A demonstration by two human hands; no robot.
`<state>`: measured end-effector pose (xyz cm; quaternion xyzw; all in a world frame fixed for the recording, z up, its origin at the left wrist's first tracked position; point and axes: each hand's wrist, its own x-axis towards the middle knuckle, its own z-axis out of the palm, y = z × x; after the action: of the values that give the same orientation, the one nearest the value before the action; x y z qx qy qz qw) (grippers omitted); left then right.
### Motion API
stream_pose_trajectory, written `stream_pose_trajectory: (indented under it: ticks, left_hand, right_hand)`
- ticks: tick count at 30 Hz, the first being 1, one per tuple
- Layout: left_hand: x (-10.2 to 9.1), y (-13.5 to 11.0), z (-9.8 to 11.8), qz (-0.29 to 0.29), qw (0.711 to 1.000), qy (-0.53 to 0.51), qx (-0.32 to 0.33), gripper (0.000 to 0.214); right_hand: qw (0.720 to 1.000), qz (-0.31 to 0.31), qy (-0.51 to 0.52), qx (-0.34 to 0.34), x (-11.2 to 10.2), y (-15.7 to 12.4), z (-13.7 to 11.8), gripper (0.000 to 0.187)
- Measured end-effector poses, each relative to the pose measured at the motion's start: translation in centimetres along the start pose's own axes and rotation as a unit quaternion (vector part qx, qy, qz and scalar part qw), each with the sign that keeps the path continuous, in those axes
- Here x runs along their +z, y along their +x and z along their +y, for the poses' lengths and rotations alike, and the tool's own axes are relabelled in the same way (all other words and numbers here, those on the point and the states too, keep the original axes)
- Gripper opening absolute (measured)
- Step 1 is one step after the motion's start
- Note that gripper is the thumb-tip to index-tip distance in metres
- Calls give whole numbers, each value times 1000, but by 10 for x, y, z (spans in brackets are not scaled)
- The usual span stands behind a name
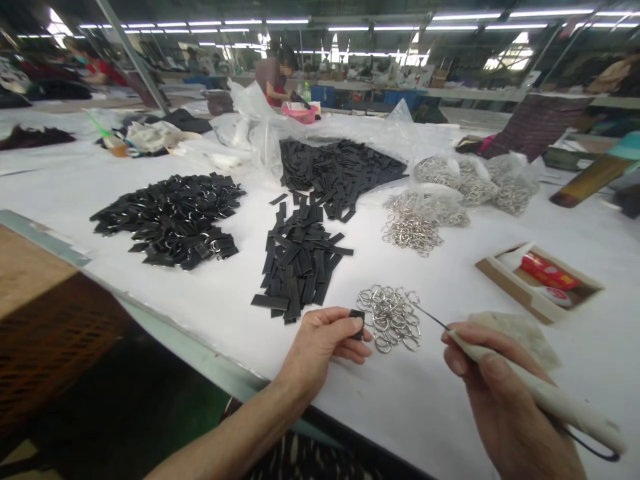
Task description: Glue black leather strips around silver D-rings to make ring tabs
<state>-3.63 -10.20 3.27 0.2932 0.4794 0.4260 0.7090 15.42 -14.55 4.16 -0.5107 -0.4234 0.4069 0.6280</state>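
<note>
Between thumb and fingers, my left hand [320, 337] pinches a small black strip [357, 323], just left of a small pile of metal D-rings [393, 317]. My right hand [500, 387] is wrapped round the pale handle of a thin-shafted awl [540, 390]. The awl's dark tip reaches left to a ring at the pile's upper right edge. Loose black strips [300, 257] lie in a heap beyond my left hand. Farther left is a mound of black strips fitted with rings [175, 217].
A plastic bag spills more black strips [340, 167] at the back. Clear bags of rings [470, 177] stand back right. An open cardboard box [540, 280] holds a red tube, beside a folded cloth [520, 337]. An orange crate [55, 360] is at left. Another person [275, 73] works behind.
</note>
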Motion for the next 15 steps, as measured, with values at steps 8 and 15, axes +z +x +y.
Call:
stream_pose_trajectory:
  ticks: [8, 15]
  left_hand:
    - [-57, -14, 50, 133, 975, 138, 115, 19]
    - [-134, 4, 111, 362, 860, 266, 241, 27]
  right_hand:
    - [948, 51, -311, -56, 3, -7, 2, 19]
    - [899, -91, -363, -226, 2, -15, 31, 26]
